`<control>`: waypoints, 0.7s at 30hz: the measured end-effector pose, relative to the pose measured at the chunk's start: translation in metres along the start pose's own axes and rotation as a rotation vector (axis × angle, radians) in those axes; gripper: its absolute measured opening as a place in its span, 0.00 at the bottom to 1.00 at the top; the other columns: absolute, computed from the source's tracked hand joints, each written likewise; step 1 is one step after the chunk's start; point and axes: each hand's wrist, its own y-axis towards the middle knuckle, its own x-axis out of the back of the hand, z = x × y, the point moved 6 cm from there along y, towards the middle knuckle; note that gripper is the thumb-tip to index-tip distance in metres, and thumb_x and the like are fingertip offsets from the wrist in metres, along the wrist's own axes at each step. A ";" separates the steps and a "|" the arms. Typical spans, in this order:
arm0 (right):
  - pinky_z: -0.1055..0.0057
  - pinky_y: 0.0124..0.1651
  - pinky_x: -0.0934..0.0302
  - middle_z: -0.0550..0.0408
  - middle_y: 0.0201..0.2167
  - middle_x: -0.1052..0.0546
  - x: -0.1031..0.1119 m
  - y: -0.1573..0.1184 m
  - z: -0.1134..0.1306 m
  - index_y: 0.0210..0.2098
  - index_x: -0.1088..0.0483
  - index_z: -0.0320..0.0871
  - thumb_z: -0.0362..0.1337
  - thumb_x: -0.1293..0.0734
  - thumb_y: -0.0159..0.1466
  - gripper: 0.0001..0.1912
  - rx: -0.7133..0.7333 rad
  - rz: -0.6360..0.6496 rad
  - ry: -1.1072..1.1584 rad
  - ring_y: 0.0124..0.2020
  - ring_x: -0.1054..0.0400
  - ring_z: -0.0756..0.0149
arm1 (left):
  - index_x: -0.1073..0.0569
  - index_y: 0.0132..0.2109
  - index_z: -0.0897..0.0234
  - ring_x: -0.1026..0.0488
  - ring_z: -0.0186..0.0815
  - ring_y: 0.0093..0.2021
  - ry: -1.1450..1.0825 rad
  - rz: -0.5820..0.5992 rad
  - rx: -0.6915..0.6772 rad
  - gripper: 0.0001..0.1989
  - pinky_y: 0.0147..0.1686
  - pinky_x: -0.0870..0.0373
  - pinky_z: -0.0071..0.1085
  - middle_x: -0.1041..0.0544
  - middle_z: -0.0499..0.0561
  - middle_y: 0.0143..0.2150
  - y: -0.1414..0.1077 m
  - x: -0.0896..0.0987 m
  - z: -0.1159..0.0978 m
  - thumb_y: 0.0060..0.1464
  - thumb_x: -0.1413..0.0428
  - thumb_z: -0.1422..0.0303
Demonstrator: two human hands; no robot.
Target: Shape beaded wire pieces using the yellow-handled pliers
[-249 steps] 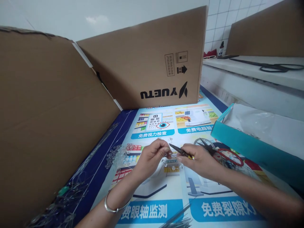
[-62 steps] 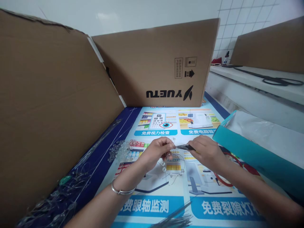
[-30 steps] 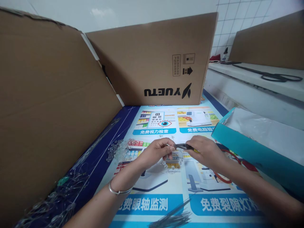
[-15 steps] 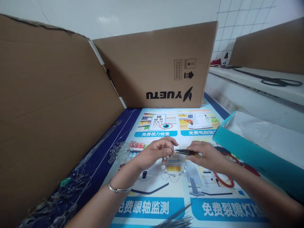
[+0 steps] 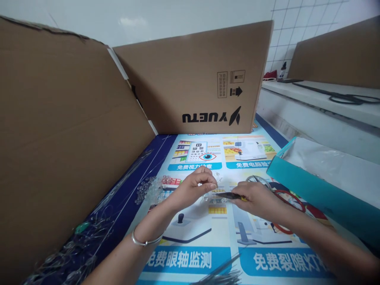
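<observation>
My left hand (image 5: 199, 186) pinches a thin wire strung with clear beads (image 5: 223, 200), above the printed sheet on the table. The wire itself is very fine and partly lost against the print. My right hand (image 5: 252, 198) is wrapped round a pair of pliers (image 5: 230, 195) with dark, pointed jaws and a bit of yellow on the handles. The jaws point left, just below and beside my left fingertips. Whether they grip the wire I cannot tell. Left of my left hand lies a pile of clear beads (image 5: 150, 190).
Cardboard panels (image 5: 190, 87) stand at the left and back. A teal box (image 5: 323, 194) with plastic lining is at the right. Cut wires (image 5: 221, 273) lie at the front, tangled beaded wires (image 5: 74, 249) at the left. Scissors (image 5: 344, 96) rest on the ledge.
The beaded wire loop has turned; it no longer hangs below my hands, and some of it now shows above my left fingertips. The pliers have moved slightly down and left.
</observation>
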 end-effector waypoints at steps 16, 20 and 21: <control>0.72 0.31 0.47 0.55 0.29 0.27 -0.001 -0.001 -0.007 0.32 0.31 0.46 0.41 0.40 0.60 0.08 -0.058 -0.029 -0.154 0.32 0.34 0.65 | 0.27 0.34 0.62 0.35 0.34 0.38 0.034 0.022 0.000 0.07 0.40 0.40 0.30 0.32 0.50 0.33 -0.001 -0.002 0.003 0.55 0.49 0.66; 0.72 0.31 0.47 0.55 0.30 0.27 0.000 0.000 -0.008 0.33 0.30 0.46 0.41 0.40 0.60 0.09 -0.067 -0.028 -0.165 0.33 0.33 0.64 | 0.30 0.34 0.63 0.35 0.34 0.36 0.147 0.024 -0.027 0.09 0.38 0.41 0.28 0.31 0.50 0.33 -0.001 -0.005 -0.003 0.57 0.52 0.66; 0.72 0.31 0.47 0.54 0.30 0.27 0.000 0.001 -0.008 0.32 0.30 0.46 0.41 0.40 0.60 0.09 -0.072 -0.028 -0.170 0.33 0.33 0.64 | 0.31 0.34 0.62 0.35 0.34 0.36 0.189 0.025 -0.035 0.09 0.37 0.41 0.28 0.31 0.49 0.33 -0.002 -0.005 -0.004 0.58 0.53 0.66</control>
